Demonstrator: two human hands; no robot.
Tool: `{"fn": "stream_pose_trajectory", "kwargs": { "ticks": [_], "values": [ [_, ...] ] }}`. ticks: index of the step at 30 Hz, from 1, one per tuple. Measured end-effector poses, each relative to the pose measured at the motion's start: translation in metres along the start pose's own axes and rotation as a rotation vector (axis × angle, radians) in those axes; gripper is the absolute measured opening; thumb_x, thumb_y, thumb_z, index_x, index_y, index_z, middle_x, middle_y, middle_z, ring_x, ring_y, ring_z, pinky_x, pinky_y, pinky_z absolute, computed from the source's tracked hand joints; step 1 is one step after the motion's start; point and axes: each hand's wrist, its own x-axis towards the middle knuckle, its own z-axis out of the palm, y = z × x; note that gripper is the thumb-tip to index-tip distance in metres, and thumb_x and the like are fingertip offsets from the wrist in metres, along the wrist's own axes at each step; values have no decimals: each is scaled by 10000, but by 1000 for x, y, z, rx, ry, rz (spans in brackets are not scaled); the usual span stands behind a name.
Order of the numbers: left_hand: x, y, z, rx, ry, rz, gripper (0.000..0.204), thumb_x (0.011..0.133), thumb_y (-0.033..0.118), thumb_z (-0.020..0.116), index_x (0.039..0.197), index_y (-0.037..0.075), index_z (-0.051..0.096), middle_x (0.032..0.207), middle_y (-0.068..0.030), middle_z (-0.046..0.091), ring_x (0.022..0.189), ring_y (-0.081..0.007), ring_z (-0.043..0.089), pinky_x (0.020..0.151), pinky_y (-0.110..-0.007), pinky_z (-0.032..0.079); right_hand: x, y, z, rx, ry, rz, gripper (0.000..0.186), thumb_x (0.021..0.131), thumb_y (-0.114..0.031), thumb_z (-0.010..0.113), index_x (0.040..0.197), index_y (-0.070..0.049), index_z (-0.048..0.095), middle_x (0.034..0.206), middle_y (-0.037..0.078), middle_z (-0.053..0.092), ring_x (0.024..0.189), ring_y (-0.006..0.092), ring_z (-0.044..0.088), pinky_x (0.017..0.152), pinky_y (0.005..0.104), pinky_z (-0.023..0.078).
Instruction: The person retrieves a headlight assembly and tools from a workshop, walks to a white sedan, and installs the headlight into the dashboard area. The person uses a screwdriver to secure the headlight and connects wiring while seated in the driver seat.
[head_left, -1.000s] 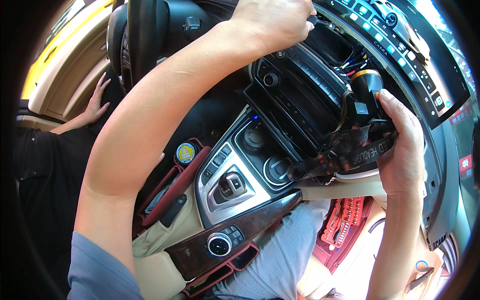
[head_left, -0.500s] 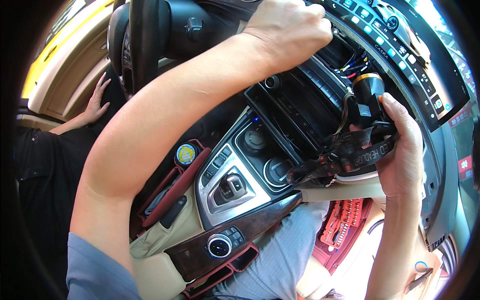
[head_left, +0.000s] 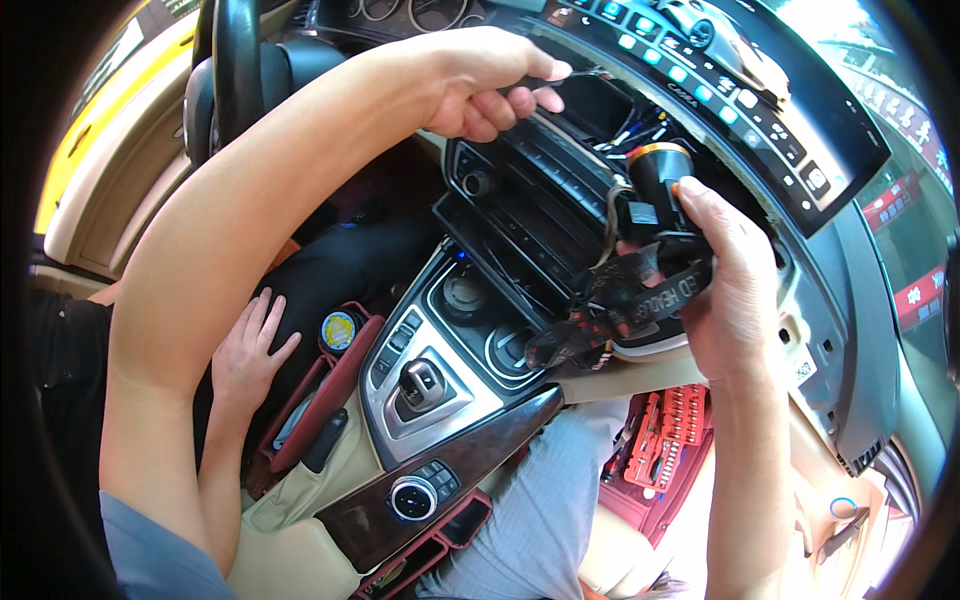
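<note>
Item, far left: another person's hand point(head_left: 245, 350) resting flat by the console. Centre: gear selector point(head_left: 422, 380), untouched. Above: my left hand point(head_left: 485, 85) closed on a thin tool point(head_left: 560, 82) at the opened dash cavity point(head_left: 600, 110). Right: my right hand point(head_left: 735, 280) clamped on a strapped headlamp point(head_left: 655, 185), aimed inward. Step: working inside the cavity; next calls for steady light.
</note>
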Motion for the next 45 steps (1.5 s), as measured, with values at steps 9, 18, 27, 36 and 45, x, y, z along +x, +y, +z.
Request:
{"fn": "stream_pose_trajectory", "kwargs": {
  "ticks": [9, 18, 27, 36, 45],
  "values": [
    [3, -19, 1, 2042, 825, 1258, 194, 952, 227, 637, 824, 81, 638, 774, -87, 677, 745, -218, 738, 612, -323, 573, -84, -21, -11, 415, 229, 22, 293, 1005, -271, 577, 1194, -48, 594, 993, 128, 685, 860, 242, 714, 842, 443, 617],
    [-2, 16, 2, 142, 175, -115, 492, 1042, 548, 474, 851, 112, 596, 543, 86, 379, 386, -13, 242, 385, -186, 181, -127, -21, -36, 325, 262, 190, 461, 1004, -407, 523, 1191, 10, 581, 934, 176, 708, 831, 272, 715, 747, 361, 579],
    [-5, -8, 9, 2082, 753, 1096, 199, 953, 223, 632, 901, 33, 605, 799, -101, 628, 783, -277, 689, 657, -357, 557, -134, -18, -54, 461, 188, 171, 440, 1027, -356, 492, 1231, 27, 567, 955, 186, 701, 852, 276, 724, 770, 385, 606],
    [-3, 26, 0, 336, 102, -53, 437, 1025, 447, 580, 975, 15, 628, 578, 38, 411, 419, -62, 284, 408, -251, 214, -144, -27, -42, 454, 167, 218, 410, 1002, -295, 504, 1255, 27, 500, 1030, 192, 689, 1018, 287, 703, 905, 437, 582],
    [-4, 2, 4, 2160, 752, 1194, 201, 938, 241, 634, 875, 50, 631, 760, -58, 606, 667, -221, 624, 661, -352, 519, -151, -17, -46, 497, 144, 317, 429, 990, -304, 540, 1259, 30, 510, 1044, 192, 688, 1035, 297, 707, 856, 435, 611]
  ]
}}
